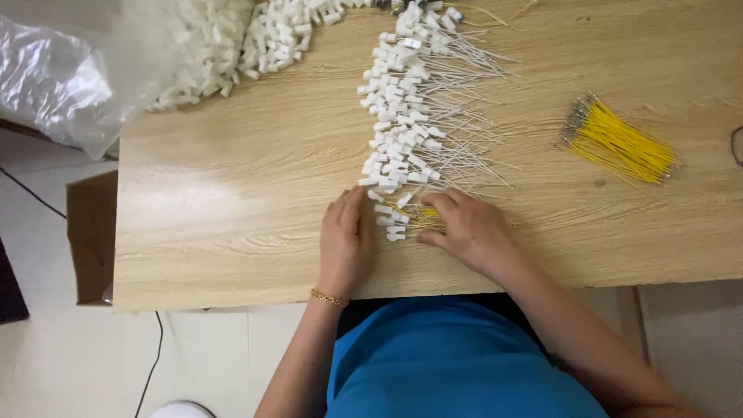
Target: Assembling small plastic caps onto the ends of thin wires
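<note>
My left hand (344,238) lies flat on the wooden table (232,193), fingers together, its fingertips beside several small white plastic connectors (391,224) with yellow wires. My right hand (464,226) rests just right of them, fingers curled over the yellow wire ends; whether it pinches one I cannot tell. Beyond both hands stretches a long row of white connectors with thin white wires (410,116) fanned to the right.
A bundle of loose yellow wires (619,145) lies at the right. A heap of white plastic housings (232,42) spills from a clear plastic bag (62,85) at the top left. A cardboard box (89,236) stands on the floor left of the table.
</note>
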